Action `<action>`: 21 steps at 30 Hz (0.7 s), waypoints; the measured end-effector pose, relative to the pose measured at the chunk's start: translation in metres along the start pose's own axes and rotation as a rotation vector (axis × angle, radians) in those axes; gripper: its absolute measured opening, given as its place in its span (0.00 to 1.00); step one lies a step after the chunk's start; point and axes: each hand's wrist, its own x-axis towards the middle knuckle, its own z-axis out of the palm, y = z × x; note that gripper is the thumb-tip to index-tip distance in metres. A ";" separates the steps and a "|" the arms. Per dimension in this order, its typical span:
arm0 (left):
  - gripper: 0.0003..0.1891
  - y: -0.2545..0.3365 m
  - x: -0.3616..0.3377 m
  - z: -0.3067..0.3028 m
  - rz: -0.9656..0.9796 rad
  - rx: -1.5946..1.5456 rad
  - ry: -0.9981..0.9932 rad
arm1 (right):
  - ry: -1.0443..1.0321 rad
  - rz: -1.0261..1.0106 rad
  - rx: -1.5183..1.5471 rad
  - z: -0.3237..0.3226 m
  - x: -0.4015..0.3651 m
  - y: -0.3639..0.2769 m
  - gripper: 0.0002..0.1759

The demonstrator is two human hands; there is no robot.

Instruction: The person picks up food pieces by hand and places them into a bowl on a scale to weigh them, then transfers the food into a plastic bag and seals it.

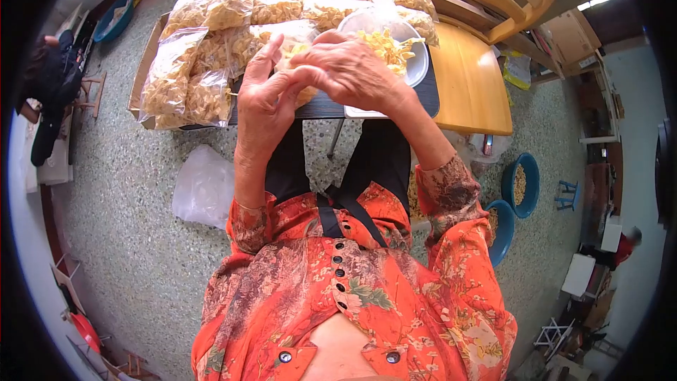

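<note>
Apparently the dark, flat surface (324, 109) carries the clear plastic bag of yellow flakes (307, 94), likely light, slippery, crushable, best held by its neck; the left hand's (262, 102) and right hand's (352, 70) fingers meet over it, their grasp unclear.

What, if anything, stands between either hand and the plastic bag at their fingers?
Nothing visible: left hand and right hand are both at the plastic bag, though their fingers hide part of it.
</note>
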 end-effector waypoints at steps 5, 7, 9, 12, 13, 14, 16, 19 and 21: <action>0.08 -0.002 -0.002 0.004 -0.047 -0.020 0.003 | -0.214 0.029 0.000 0.004 0.001 0.007 0.19; 0.07 0.000 -0.001 0.002 -0.036 -0.007 0.007 | 0.009 0.055 0.146 -0.003 0.001 0.006 0.14; 0.05 0.004 0.000 0.000 -0.039 0.015 0.009 | 0.179 0.168 0.295 -0.019 -0.001 0.014 0.12; 0.05 0.001 -0.001 0.002 -0.047 0.009 0.000 | 0.117 0.511 0.063 -0.044 -0.026 0.044 0.10; 0.05 0.002 -0.001 0.002 -0.046 0.008 -0.001 | 0.118 0.511 0.063 -0.046 -0.038 0.056 0.10; 0.05 0.005 -0.005 0.001 -0.072 0.003 -0.010 | 0.035 0.536 -0.016 -0.046 -0.050 0.062 0.10; 0.05 0.005 -0.005 0.003 -0.084 -0.001 -0.010 | -0.042 0.546 -0.103 -0.042 -0.062 0.071 0.11; 0.05 0.004 -0.005 0.004 -0.063 0.020 -0.009 | -0.165 0.541 -0.360 -0.037 -0.069 0.069 0.18; 0.06 0.005 -0.005 0.004 -0.063 0.026 -0.013 | -0.202 0.572 -0.391 -0.031 -0.066 0.068 0.18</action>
